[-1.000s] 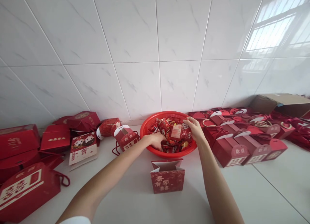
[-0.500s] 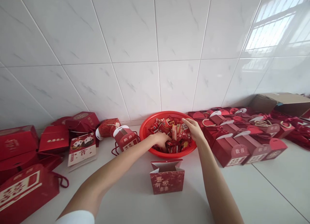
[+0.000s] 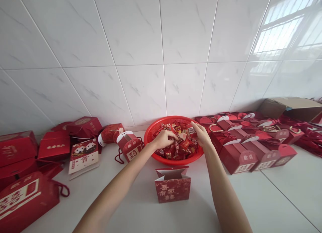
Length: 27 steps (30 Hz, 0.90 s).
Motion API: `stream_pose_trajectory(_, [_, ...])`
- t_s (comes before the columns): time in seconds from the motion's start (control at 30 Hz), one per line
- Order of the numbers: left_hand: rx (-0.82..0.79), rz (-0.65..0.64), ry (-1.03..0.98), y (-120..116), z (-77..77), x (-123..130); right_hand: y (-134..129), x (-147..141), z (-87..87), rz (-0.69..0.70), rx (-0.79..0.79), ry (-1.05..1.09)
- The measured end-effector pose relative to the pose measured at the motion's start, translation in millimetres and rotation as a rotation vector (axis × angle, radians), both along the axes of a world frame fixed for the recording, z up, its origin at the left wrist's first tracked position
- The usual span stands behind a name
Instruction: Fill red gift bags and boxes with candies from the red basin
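Note:
A red plastic basket full of candies in mostly red wrappers stands against the wall. Over its middle, my left hand is closed, with a red-wrapped candy pinched at the fingertips. My right hand is at the basket's right rim, its thumb and fingers closed on a small red packet with pale print, apparently another wrapped candy. In front of the basket an open-topped red gift box with pale lettering stands upright; its inner floor is hidden from me.
Several red gift boxes with rounded top flaps crowd the right side, before an open cardboard carton. More red boxes and a panda-printed card-like packet lie left. A corded box leans beside the basket. White tiles rise behind.
My left hand has lifted out of the candy pile with a wrapped candy. A small red packet now shows at my right fingers, which stay near the rim.

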State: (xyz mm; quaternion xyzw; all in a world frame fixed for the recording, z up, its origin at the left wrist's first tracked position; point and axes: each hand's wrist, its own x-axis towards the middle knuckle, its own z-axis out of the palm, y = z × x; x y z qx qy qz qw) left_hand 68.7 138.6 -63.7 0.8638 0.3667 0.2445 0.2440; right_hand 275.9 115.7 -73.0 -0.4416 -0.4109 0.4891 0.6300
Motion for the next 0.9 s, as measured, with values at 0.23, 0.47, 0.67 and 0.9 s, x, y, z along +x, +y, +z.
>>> stream_pose_trajectory(0.23, [0.100,0.015,-0.198,-4,1.5,-1,0,3,-1.7,0.115,-0.046,-0.040])
stream_pose_trajectory(0.47, [0.088,0.018,-0.207,-4,0.8,-1,-2,5,0.1,0.206,-0.042,-0.093])
stream_pose_trajectory(0.67, [0.055,-0.066,-0.261,0,-7.1,3,-7,3,4.0,0.402,0.013,-0.161])
stream_pose_trajectory(0.9, [-0.106,-0.098,-0.352,2,-3.4,2,-13,3,10.3,0.396,0.089,-0.200])
